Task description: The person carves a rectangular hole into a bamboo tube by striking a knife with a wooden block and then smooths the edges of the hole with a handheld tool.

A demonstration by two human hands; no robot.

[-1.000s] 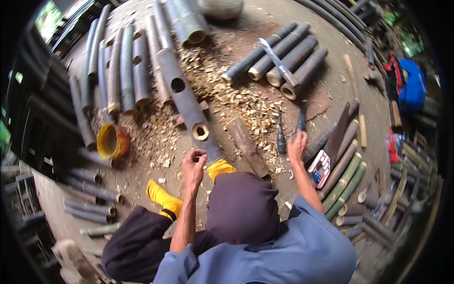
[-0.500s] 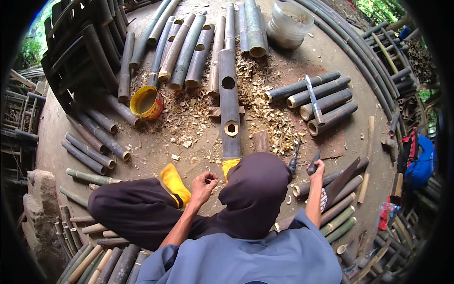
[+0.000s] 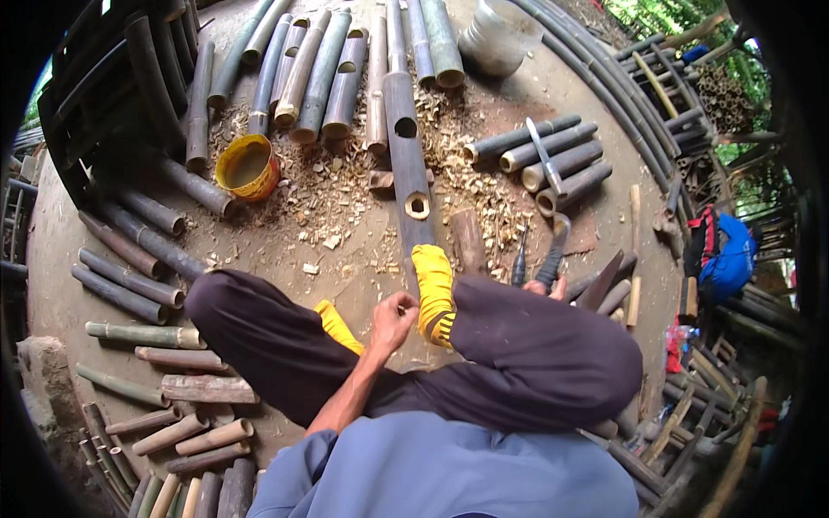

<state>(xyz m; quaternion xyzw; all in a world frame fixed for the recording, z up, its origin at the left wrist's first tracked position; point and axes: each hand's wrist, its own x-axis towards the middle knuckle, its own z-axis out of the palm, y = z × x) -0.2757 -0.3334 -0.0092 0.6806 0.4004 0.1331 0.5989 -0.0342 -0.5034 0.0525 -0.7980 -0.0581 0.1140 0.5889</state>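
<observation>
Earth floor (image 3: 350, 287), brownish, strewn with pale wood chips (image 3: 324, 207) around the middle; stacked bamboo at the edges, greenery upper right. Person seated, dark trousers, blue shirt, yellow socks.

Main piece: dark bamboo tube (image 3: 410, 164), centre, lying on the floor side across a small wooden block (image 3: 380, 180). Long axis runs away from the person, far end tipped slightly left, near end at the sock (image 3: 433, 285) on the right foot. Two holes face up: far one dark, near one ringed by a pale cut rim.

Right hand (image 3: 560, 288): partly hidden behind the right knee, fingers clamped on the dark handle of a curved-blade knife (image 3: 551, 262). Knife long axis roughly parallel-ish to the tube, blade end pointing away from the person and a bit right, right of the tube and well apart from it.

Left hand (image 3: 394, 321): just left of the sock, fingers curled in together; can't tell if anything is pinched, or if it touches the sock.

Nearby: dark-handled chisel (image 3: 520, 262) just left of the knife, thin end pointing away; short wooden log (image 3: 468, 242) between tube and chisel. Long straight blade (image 3: 544, 155) laid crosswise over four bamboo tubes (image 3: 570, 161), farther right. Yellow bucket (image 3: 248, 175) left, mouth tilted toward the person.
</observation>
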